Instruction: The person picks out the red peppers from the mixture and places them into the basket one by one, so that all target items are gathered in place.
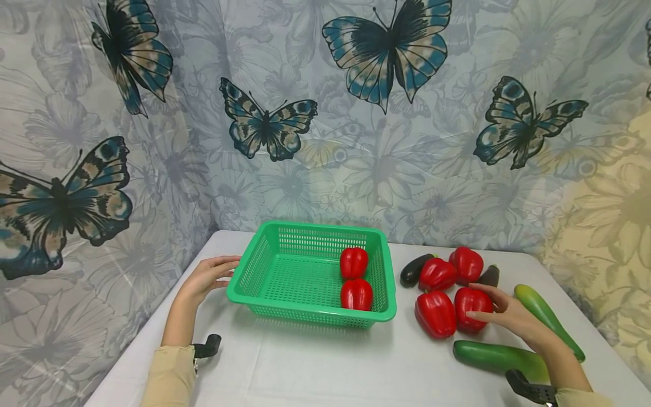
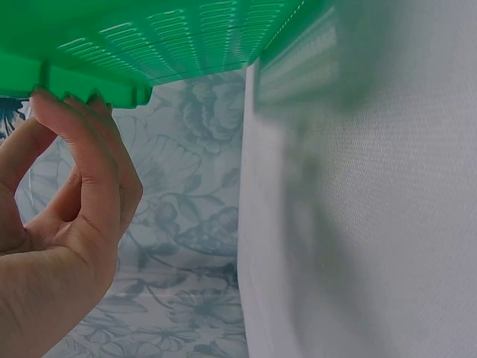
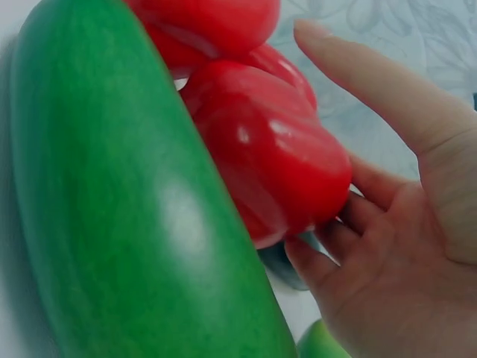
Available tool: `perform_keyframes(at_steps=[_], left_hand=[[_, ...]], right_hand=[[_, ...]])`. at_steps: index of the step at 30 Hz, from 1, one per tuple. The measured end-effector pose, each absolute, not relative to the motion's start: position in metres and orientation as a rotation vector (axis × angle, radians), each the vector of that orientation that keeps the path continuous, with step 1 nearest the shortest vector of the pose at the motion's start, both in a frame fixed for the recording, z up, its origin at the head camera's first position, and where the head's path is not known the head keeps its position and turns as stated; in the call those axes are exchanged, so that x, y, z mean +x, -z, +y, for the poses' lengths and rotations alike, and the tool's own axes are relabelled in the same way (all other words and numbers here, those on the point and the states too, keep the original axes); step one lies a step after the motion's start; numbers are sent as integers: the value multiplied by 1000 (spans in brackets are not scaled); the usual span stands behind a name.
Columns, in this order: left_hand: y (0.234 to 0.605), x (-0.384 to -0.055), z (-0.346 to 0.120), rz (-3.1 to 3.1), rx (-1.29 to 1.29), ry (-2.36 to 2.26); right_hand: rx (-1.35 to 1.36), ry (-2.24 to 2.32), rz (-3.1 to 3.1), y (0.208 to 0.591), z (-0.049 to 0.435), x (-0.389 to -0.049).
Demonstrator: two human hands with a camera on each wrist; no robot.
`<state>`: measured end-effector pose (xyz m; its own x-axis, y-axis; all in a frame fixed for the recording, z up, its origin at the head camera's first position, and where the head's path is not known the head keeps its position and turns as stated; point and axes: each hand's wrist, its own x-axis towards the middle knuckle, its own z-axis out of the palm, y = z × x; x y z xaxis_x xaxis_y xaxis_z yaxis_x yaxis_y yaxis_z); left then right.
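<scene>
A green plastic basket (image 1: 310, 312) sits on the table with two red bell peppers, a rear one (image 1: 354, 263) and a front one (image 1: 356, 295), at its right end. My left hand (image 1: 205, 277) reaches its left side, fingertips touching the rim (image 2: 97, 88). On the right, my right hand (image 1: 508, 314) spreads around a red bell pepper (image 1: 470, 305). In the right wrist view the thumb stands apart from that pepper (image 3: 268, 149), while the other fingers lie along its far side, partly hidden by it. Another red bell pepper (image 1: 435, 314) lies just left of it.
Behind are two more red bell peppers (image 1: 437, 274) (image 1: 466, 264) and two dark eggplants (image 1: 414, 270) (image 1: 490, 276). A green zucchini (image 1: 498, 359) lies in front, near the right forearm; a yellow-green one (image 1: 546, 319) lies beyond it. Butterfly-patterned cloth (image 1: 381, 186) hangs behind the white table (image 1: 305, 367).
</scene>
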<state>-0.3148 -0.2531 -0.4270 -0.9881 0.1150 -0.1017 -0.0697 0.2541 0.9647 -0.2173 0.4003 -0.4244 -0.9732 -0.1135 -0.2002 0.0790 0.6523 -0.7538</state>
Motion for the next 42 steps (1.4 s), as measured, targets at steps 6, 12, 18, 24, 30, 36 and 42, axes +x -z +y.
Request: perform_keyframes(at_steps=[6,12,18,24,30,36,42], left_hand=[[425,-314,-254,2367,55,-1827],[424,-313,-254,2363,61,-1826],[424,-312,-254,2371,47,-1815],[425,-313,-252,2368,37,-1818],[424,-314,-253,2370,47,-1819],[424,-313,-253,2367,55,-1824],[423,-313,-253,2362,65,-1829]], right_hand=[[-47,1239,2649,428,402,-217],[-74,1243,2657,430,401,-217],[-69,1235,2679,431,401,-217],[-52,1213,2713,431,402,-217],[-37,1220,2730,427,403,-216],[-86,1285,2738,421,404,-216],[-68,1304,2742,412,402,-217]])
